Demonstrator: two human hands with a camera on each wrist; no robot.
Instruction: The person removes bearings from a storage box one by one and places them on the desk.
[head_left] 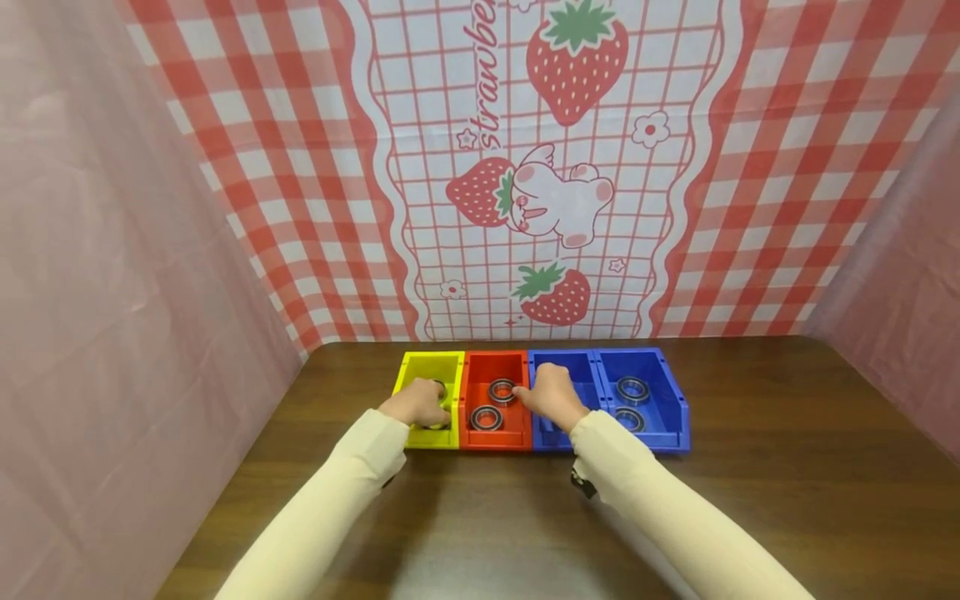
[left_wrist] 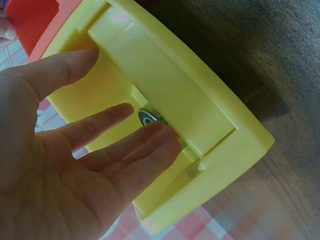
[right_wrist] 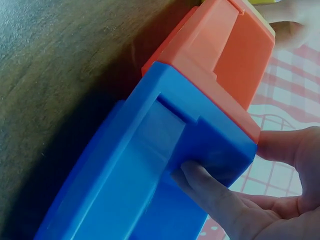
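Observation:
My left hand reaches into the yellow bin, fingers extended and spread in the left wrist view. Its middle fingertips are right by a ball bearing near the bin's front lip; the hand partly hides the bearings there. My right hand is over the left blue bin. Its fingers reach down inside, while its thumb lies at the wall shared with the red bin. A gap shows between thumb and fingers, with nothing held there. Two bearings lie in the red bin, one close to my right thumb.
The right blue bin holds two bearings, one behind the other. All the bins stand side by side on a brown wooden table. Behind them hangs a strawberry-print checked cloth, with pink cloth on both sides.

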